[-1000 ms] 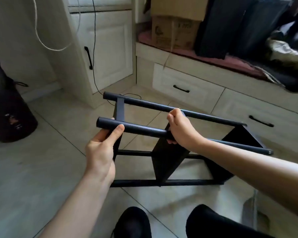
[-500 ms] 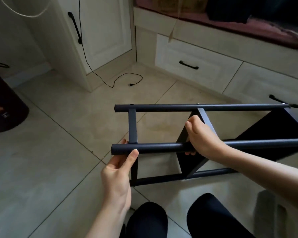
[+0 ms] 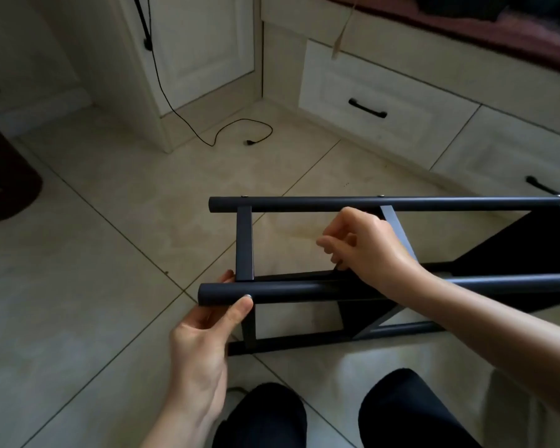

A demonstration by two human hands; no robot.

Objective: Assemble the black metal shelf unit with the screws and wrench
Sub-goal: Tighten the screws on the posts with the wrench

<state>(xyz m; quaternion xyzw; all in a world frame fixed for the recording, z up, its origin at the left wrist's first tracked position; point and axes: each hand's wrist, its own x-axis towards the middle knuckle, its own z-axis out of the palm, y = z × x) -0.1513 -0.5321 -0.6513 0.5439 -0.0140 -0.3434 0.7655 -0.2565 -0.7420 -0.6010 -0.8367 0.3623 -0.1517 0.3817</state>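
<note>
— On the tiled floor [image 3: 78, 270], what lies there?

— The shelf [image 3: 385, 287], tipped on its side in front of the person's knees [image 3: 337, 415]. Two round black tubes run left to right: the far tube [image 3: 337, 204] higher in view, the near tube [image 3: 288, 291] closer to the camera. A flat crossbar [image 3: 244, 242] joins them near their left ends. Dark panels fill the frame toward the right.

— And the left hand [image 3: 204, 334]?

— It grips the left end of the near tube. The thumb lies over the front of the tube, the fingers curl behind it, and only their tips show past the tube's far side.

— The right hand [image 3: 366, 244]?

— It hangs between the two tubes, above the near one, off the metal as far as I can tell. Its fingers are loosely curled and point left. A thin dark sliver shows under them, but I cannot tell whether they pinch something small or hold nothing.

— Anything else around?

— A black cable [image 3: 227, 137] trails from the cabinet [image 3: 204, 53] onto the floor, its plug lying free. White drawers [image 3: 369, 92] with black handles line the far side, and a dark rounded object [image 3: 7, 189] sits at the left edge.
</note>
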